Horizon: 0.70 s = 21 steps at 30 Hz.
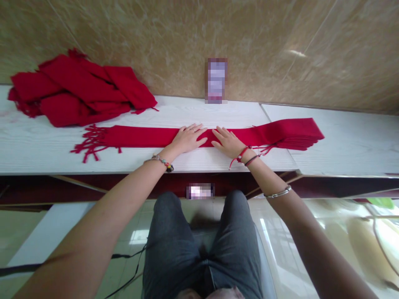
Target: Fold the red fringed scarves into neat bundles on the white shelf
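Observation:
A long red scarf (143,137) lies flat in a narrow strip along the white tabletop, its fringe spread out at the left end. My left hand (188,139) rests palm down on the middle of the strip, fingers stretched. Just to its right, my right hand (228,142) also lies flat on the cloth with fingers apart. Toward the right, a folded stack of red scarves (296,133) with layered edges sits at the end of the strip; whether the strip runs into the stack or lies against it I cannot tell.
A loose heap of red scarves (84,91) lies at the back left, against the marbled wall (162,41). A blurred-out phone-like object (216,81) leans on the wall. Below the white tabletop (352,145) is a dark red shelf (174,182) holding another blurred item (200,191).

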### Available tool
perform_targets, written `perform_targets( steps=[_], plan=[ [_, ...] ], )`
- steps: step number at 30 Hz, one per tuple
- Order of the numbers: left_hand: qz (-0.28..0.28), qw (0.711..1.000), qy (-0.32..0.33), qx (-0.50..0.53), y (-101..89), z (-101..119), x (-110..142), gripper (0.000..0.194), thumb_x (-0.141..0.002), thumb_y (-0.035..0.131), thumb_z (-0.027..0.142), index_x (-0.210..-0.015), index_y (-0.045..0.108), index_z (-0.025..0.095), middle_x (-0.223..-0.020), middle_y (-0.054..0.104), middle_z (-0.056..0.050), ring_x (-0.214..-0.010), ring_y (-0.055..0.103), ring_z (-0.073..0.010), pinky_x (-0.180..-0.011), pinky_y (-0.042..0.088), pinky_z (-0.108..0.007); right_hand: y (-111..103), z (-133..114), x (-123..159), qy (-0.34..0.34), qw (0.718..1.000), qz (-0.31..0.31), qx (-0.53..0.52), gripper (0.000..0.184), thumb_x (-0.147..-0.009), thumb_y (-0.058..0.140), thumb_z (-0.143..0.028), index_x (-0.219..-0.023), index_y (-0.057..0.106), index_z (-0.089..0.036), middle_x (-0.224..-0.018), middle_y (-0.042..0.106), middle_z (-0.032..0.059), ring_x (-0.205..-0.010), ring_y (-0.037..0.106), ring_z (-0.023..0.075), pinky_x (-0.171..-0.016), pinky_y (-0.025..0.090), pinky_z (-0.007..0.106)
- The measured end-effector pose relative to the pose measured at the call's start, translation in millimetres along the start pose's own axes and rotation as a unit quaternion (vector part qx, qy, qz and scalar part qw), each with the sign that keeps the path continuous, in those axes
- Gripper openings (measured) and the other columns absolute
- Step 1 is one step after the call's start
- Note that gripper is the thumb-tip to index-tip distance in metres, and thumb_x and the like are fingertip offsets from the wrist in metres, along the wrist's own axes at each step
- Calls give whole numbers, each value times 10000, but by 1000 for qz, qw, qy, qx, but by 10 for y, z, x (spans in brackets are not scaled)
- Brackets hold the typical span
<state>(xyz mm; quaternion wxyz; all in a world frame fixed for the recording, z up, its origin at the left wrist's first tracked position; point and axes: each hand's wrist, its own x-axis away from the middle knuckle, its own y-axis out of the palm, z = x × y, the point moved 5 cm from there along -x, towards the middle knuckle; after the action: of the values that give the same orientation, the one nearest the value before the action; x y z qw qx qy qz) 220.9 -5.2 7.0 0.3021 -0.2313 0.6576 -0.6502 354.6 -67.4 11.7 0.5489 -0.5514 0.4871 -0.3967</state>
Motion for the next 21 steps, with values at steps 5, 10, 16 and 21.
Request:
perform_targets(
  steps=[5,10,16,21],
  plan=[
    [-8,1000,1,-2,-5,10,3,527,-950,281,469,-1417,348,233,-1499,295,-33,-1376,255,-218,-1081,238,-405,84,223,118,38,999,-16,27,546,-946,289,-375,-1433,324,-133,-1504,272,122,-1377,246,276,-1093,238,477],
    [-17,1000,1,1,0,1,-6,525,-950,281,466,-1421,339,240,-1503,286,-25,-1377,250,-224,-1082,228,-406,25,620,309,96,994,-33,50,558,-941,285,-365,-1426,321,-90,-1495,272,169,-1358,278,314,-1047,303,517],
    [-8,1000,6,-6,5,-3,-7,526,-952,274,462,-1423,331,236,-1503,287,-30,-1375,250,-217,-1078,227,-393,-16,379,179,84,994,15,66,557,-944,280,-406,-1421,342,-125,-1520,214,149,-1375,227,327,-1052,270,546],
    [-23,1000,17,-10,45,-48,-26,540,-951,256,475,-1436,300,242,-1511,268,-38,-1380,239,-218,-1080,222,-399,45,332,248,81,994,-18,64,543,-954,248,-410,-1439,313,-175,-1505,273,117,-1364,262,312,-1042,271,563]
  ],
)
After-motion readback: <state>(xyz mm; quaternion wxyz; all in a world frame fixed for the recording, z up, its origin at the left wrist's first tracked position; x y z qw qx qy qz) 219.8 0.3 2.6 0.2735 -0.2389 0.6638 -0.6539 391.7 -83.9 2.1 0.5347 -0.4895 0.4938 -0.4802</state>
